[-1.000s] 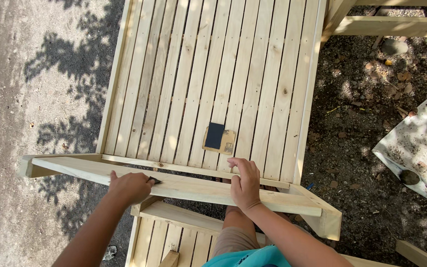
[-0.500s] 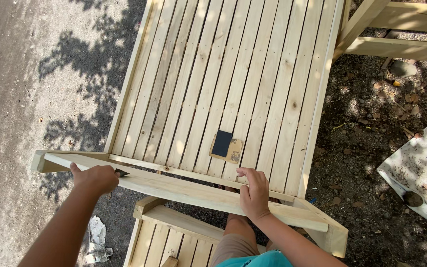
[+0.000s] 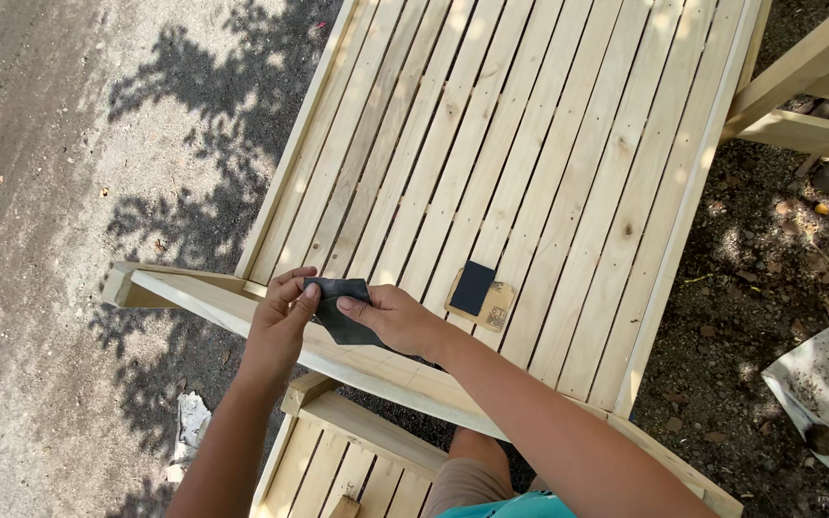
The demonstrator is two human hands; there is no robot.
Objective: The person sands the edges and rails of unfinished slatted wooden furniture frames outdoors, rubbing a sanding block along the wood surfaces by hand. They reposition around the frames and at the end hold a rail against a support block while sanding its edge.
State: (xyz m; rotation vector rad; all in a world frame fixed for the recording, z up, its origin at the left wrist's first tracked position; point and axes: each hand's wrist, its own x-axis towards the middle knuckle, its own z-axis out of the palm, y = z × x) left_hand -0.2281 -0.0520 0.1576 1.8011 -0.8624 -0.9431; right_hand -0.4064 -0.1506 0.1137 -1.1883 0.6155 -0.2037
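Both left hand [image 3: 282, 309] and right hand [image 3: 390, 317] gripping dark sandpaper sheet [image 3: 345, 312] near tan card [image 3: 484, 299].

The slatted wooden bench [image 3: 530, 144] is pale yellow pine with small dark knots. The sandpaper sheet [image 3: 343, 317] is dark grey, almost black. Another folded sandpaper piece [image 3: 480, 293] shows black on top and tan-brown backing. The ground [image 3: 40, 192] is grey-brown, dappled with leaf shadows.

I see a dark sandpaper sheet [image 3: 343, 312], slightly bent, pinched between both hands above the pale wooden rail [image 3: 376, 369].
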